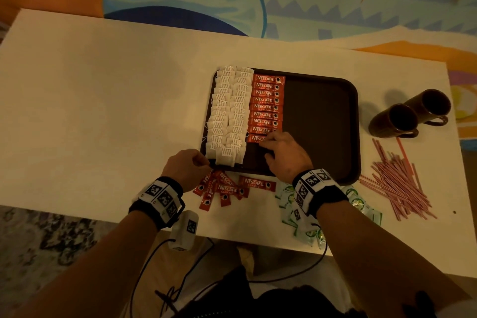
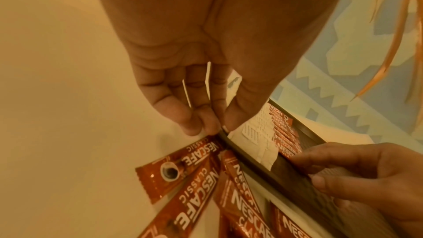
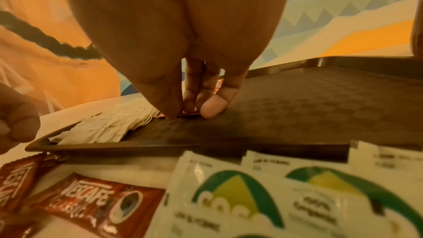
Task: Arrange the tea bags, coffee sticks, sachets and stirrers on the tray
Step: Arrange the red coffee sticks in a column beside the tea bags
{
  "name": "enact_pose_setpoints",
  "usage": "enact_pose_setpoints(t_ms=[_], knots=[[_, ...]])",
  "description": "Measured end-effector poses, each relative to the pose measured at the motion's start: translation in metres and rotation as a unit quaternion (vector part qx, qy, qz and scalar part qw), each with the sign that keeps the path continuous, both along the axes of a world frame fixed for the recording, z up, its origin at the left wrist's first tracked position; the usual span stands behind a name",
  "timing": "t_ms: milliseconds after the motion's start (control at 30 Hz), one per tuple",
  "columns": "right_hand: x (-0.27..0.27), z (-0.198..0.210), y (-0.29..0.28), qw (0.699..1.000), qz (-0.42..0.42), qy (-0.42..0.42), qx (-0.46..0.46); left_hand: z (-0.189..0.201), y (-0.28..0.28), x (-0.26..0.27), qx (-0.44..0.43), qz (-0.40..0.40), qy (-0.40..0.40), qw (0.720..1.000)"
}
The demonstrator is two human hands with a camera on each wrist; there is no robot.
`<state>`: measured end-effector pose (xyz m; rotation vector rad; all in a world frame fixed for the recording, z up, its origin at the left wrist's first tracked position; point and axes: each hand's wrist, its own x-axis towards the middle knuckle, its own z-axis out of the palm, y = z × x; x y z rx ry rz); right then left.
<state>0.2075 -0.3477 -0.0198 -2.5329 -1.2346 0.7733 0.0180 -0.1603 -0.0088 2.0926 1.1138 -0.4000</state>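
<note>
A dark brown tray (image 1: 322, 124) lies on the white table (image 1: 103, 111). Two columns of tea bags (image 1: 227, 116) fill its left side, with a column of red coffee sticks (image 1: 265, 108) beside them. My right hand (image 1: 265, 147) pinches the nearest coffee stick (image 1: 254, 138) of that column against the tray floor, thumb (image 3: 213, 108) flat on the tray (image 3: 320, 106). My left hand (image 1: 206, 162) pinches the tray's near left corner rim (image 2: 223, 134). Thin white strips (image 2: 208, 79) show between its curled fingers. Loose coffee sticks (image 1: 222, 188) lie just in front of the tray.
Green-and-white sachets (image 1: 361, 204) lie under my right wrist near the front edge. Pink stirrers (image 1: 397, 183) are heaped to the tray's right. Two dark mugs (image 1: 395, 121) lie on their sides at the far right. A small tagged device (image 1: 184, 230) hangs at the table's front edge.
</note>
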Motion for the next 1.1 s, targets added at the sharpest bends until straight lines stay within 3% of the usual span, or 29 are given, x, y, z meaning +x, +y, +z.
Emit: enact_pose_setpoints(t_ms=[633,900,1100], knots=[[-0.005,0.000,0.001,1.000,-0.017,0.014,-0.005,0.003,-0.006,-0.009,-0.010,-0.006,-0.007,1.000],[-0.022,0.017,0.002,0.995,-0.068,0.013,0.072,0.007,-0.007,-0.019,0.002,-0.012,-0.002,1.000],[-0.056,0.034,-0.003,0.999,-0.001,0.049,-0.013,0.005,-0.017,-0.019,-0.022,-0.023,0.048,0.998]])
